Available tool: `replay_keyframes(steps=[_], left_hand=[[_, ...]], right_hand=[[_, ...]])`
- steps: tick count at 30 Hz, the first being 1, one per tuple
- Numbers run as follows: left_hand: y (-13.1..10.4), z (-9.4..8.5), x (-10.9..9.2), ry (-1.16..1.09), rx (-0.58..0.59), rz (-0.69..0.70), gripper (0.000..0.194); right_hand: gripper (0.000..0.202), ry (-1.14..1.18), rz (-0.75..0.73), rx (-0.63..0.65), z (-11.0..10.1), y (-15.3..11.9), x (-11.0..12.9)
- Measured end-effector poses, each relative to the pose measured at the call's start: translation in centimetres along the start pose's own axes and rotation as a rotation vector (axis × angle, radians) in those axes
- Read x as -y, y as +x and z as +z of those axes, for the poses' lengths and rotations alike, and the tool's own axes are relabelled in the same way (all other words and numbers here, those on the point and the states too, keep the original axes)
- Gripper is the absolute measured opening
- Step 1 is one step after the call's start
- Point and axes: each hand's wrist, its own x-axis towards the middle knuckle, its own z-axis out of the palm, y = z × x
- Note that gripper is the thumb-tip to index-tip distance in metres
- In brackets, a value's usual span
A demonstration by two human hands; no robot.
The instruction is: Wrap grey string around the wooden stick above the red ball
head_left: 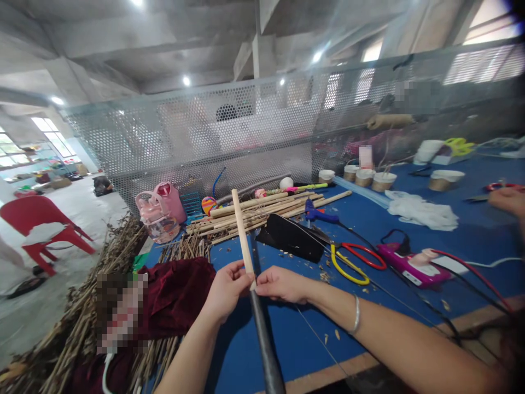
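A pale wooden stick [241,230] rises from the top end of a dark tapered rod [264,342], which points down toward the bottom edge. My left hand [229,287] pinches the stick near the joint, thumb and fingers together. My right hand [281,284] is closed at the same joint from the other side, its fingertips touching my left hand's. The exact contact at the joint is partly hidden by the fingers. Beyond the hands, a black cloth piece [291,238] lies beside scissors [353,260] with red and yellow handles.
Wooden sticks [270,210] lie behind on the blue table [241,361]. Dry twigs [82,295] and maroon cloth [180,298] are at left. A blue glue gun [322,213], pink power strip [418,268] and cables are at right. Another person's hand [508,200] shows at the right edge.
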Motion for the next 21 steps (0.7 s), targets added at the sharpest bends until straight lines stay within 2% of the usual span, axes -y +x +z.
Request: replay_keyframes(steps=[4, 7, 11, 16, 21], left_hand=[[0.2, 0.0, 0.6, 0.155, -0.079, 0.032, 0.038], [0.5, -0.3, 1.0, 0.269, -0.085, 0.046, 0.035], [0.6, -0.8, 0.7, 0.182, -0.036, 0.027, 0.040], [0.7, -0.8, 0.4, 0.093, -0.089, 0.062, 0.059], [0.6, -0.3, 0.7, 0.074, -0.119, 0.015, 0.059]], right_hand=[[0.036, -0.018, -0.019, 0.016, 0.1, 0.1, 0.1], [0.032, -0.006, 0.004, 0.018, 0.3, 0.2, 0.1], [0.030, 0.045, 0.085, 0.027, 0.2, 0.1, 0.2], [0.033, 0.088, 0.109, 0.069, -0.6, 0.0, 0.1], [0.035, 0.072, 0.116, 0.034, -0.7, 0.1, 0.0]])
